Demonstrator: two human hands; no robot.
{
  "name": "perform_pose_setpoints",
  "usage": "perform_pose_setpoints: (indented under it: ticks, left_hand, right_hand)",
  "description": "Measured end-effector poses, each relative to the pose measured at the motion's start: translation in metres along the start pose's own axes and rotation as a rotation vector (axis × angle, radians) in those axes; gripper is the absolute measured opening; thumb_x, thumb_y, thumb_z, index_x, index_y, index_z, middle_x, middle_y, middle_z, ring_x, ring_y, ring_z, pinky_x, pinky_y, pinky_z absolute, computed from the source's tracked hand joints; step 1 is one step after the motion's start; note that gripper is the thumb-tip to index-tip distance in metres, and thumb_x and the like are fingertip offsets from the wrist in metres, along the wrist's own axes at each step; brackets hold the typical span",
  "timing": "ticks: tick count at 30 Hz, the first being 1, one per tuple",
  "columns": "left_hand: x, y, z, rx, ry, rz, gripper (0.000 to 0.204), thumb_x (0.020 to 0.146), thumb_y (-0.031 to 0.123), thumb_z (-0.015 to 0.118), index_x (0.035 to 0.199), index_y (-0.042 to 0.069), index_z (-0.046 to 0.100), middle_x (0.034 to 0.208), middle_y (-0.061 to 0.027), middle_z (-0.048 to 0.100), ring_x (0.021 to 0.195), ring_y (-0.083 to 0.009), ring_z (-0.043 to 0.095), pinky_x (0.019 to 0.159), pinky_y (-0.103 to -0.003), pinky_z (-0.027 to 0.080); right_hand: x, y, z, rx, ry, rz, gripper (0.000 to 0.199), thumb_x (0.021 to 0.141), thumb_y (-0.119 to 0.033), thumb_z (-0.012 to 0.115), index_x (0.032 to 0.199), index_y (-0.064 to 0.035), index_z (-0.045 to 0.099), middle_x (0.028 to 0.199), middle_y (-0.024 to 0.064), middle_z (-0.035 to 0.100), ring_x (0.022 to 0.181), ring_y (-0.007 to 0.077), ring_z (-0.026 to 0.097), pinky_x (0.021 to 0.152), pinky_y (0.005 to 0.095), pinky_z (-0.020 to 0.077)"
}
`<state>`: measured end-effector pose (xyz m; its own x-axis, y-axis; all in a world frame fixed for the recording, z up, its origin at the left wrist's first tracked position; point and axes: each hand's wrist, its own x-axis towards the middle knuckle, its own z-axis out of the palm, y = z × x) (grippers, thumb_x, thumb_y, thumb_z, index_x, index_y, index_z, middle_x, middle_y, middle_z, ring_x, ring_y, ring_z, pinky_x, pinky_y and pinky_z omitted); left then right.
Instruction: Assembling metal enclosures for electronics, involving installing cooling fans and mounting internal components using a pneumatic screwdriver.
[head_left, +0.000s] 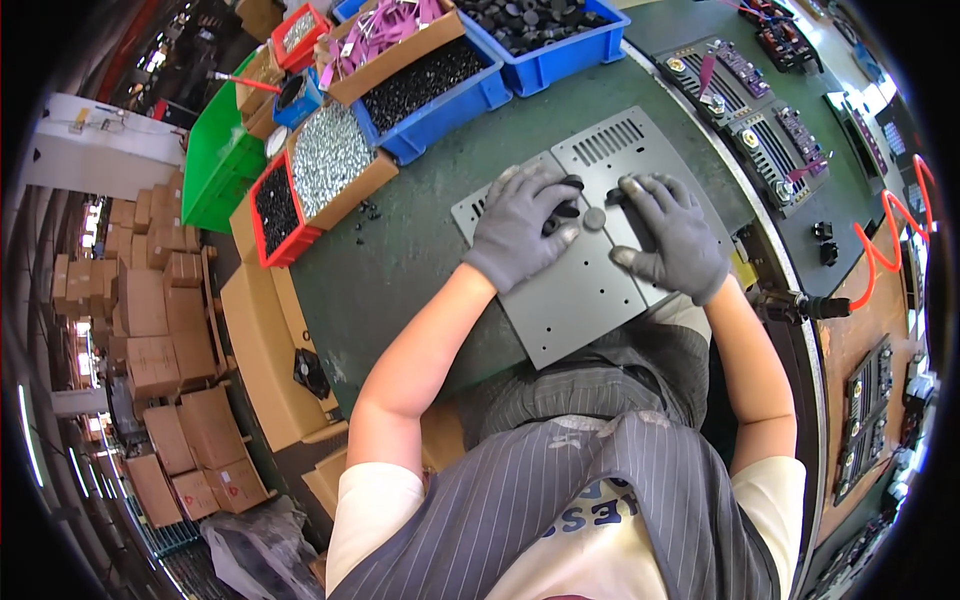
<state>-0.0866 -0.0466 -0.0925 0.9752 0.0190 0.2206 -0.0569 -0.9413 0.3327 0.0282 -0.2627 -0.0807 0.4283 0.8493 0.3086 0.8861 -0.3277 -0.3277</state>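
Gloved left hand (520,228) and right hand (670,235) on grey metal plate (580,290)

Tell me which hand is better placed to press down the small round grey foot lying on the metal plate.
Probably the left hand: its thumb tip lies right beside the small round grey foot on the flat grey perforated metal plate. The right hand rests slightly farther away, fingers spread flat.

Two gloved hands, the left hand (520,228) and the right hand (672,238), rest on one grey metal plate (585,290). One round black disc (594,218) lies between them. Two blue bins (560,58) and two red bins (275,215) stand behind. One green crate (215,165) sits beside them.
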Motion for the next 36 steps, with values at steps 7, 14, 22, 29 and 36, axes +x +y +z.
perform_pose_setpoints:
  ticks: [7, 14, 22, 29, 36]
  left_hand:
    - [-0.012, 0.005, -0.009, -0.064, 0.127, -0.064, 0.044, 0.07, 0.028, 0.07, 0.11, 0.012, 0.059, 0.121, -0.01, 0.054, 0.119, -0.0295, 0.044, 0.106, -0.044, 0.029]
    - [-0.01, -0.004, -0.015, -0.147, 0.106, 0.005, 0.036, 0.069, 0.023, 0.069, 0.102, 0.011, 0.061, 0.11, -0.0078, 0.059, 0.111, -0.0297, 0.05, 0.104, -0.044, 0.031]
    - [-0.009, -0.005, -0.015, -0.147, 0.16, -0.004, 0.031, 0.071, 0.021, 0.066, 0.1, 0.01, 0.061, 0.103, -0.0091, 0.061, 0.107, -0.0308, 0.053, 0.1, -0.044, 0.034]
    - [-0.006, -0.011, -0.014, -0.183, 0.175, -0.001, 0.029, 0.074, 0.024, 0.065, 0.097, 0.009, 0.064, 0.104, -0.0103, 0.061, 0.104, -0.0311, 0.053, 0.095, -0.043, 0.037]
    - [0.01, -0.014, -0.016, -0.135, 0.16, -0.188, 0.019, 0.079, 0.026, 0.062, 0.092, 0.012, 0.068, 0.103, -0.0081, 0.062, 0.106, -0.0277, 0.052, 0.092, -0.039, 0.04]
  right_hand:
    - [-0.007, -0.006, -0.007, 0.078, 0.065, -0.04, 0.051, 0.069, -0.036, 0.067, 0.113, -0.0125, 0.057, 0.112, 0.012, 0.054, 0.106, 0.0356, 0.049, 0.091, 0.045, 0.0404]
    - [-0.005, -0.004, -0.006, 0.339, 0.15, 0.094, 0.043, 0.072, -0.023, 0.068, 0.111, -0.0078, 0.059, 0.107, 0.0126, 0.057, 0.1, 0.0316, 0.054, 0.086, 0.0399, 0.0442]
    - [0.05, -0.019, -0.007, 0.302, 0.075, 0.049, 0.031, 0.077, -0.024, 0.067, 0.102, -0.0061, 0.063, 0.095, 0.012, 0.06, 0.093, 0.0284, 0.057, 0.083, 0.0372, 0.0443]
    - [0.076, -0.02, 0.01, 0.151, -0.252, -0.004, 0.027, 0.078, -0.033, 0.063, 0.094, -0.0114, 0.066, 0.087, 0.01, 0.063, 0.093, 0.0305, 0.057, 0.081, 0.0412, 0.0432]
    - [0.07, -0.023, 0.012, 0.281, -0.122, 0.111, 0.027, 0.078, -0.029, 0.063, 0.096, -0.0093, 0.065, 0.087, 0.0127, 0.064, 0.087, 0.0314, 0.059, 0.077, 0.0408, 0.0462]
